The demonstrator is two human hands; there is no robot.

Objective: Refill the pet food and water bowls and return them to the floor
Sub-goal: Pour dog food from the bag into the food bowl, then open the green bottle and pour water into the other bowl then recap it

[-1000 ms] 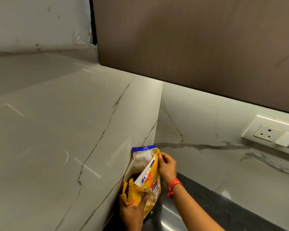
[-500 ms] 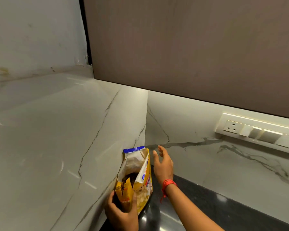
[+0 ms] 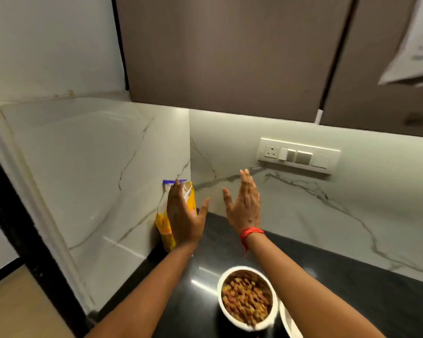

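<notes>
Yellow food bag (image 3: 163, 228) upright in corner (image 3: 189, 142), mouth upward, filled bowl (image 3: 219, 292) nearby

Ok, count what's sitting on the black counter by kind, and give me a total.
food bag: 1
bowls: 2, the kibble bowl and a cut-off bowl at the frame edge
Total: 3

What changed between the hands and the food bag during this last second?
The right hand let go of the bag first, then the left hand released its base; both are now open, fingers straight. The bag stayed upright in the counter corner.
</notes>
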